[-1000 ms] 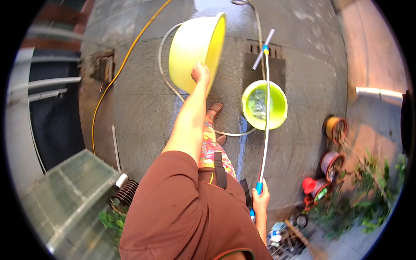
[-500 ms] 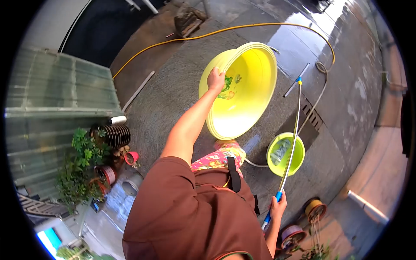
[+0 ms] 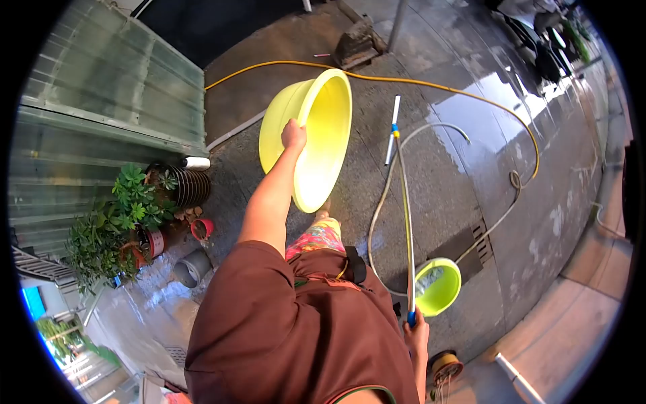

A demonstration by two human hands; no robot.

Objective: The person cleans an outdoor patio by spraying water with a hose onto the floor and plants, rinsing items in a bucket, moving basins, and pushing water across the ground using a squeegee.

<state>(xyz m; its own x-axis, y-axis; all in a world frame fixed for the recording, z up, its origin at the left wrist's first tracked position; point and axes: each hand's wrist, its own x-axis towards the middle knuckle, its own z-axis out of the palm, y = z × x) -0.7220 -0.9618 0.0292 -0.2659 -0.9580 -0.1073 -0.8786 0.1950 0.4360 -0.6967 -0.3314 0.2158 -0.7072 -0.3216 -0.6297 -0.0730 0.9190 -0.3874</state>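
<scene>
- Head view: the left hand (image 3: 294, 136) is clamped on the rim of a yellow basin (image 3: 328, 135), arm stretched forward; the right hand (image 3: 416, 328) is closed round the blue grip of a long-handled squeegee (image 3: 406, 222).
- The basin is held up on its side, ahead of the person and left of the squeegee; its mouth faces right and partly toward the camera, its base left; the long axis of the visible rim runs up the frame, top end leaning right.
- The squeegee's long axis runs forward from the right hand, leaning slightly left; its blade (image 3: 390, 148) lies at the far end, nearly in line with the pole.
- A lime-green bucket (image 3: 444, 291) stands just right of the pole near the grip; whether they touch I cannot tell; its pale contents are unclear.
- A strip of floor (image 3: 363, 182) separates basin and pole; the basin's lower rim is near the person's foot (image 3: 324, 210); a grey hose (image 3: 371, 237) loops beside the pole.
- The widest room is floor to the right, past the blade, with a wet patch (image 3: 471, 108); an orange-yellow hose (image 3: 431, 83) crosses beyond the basin; panelled sheeting (image 3: 101, 124) and potted plants (image 3: 131, 202) bound the left.
</scene>
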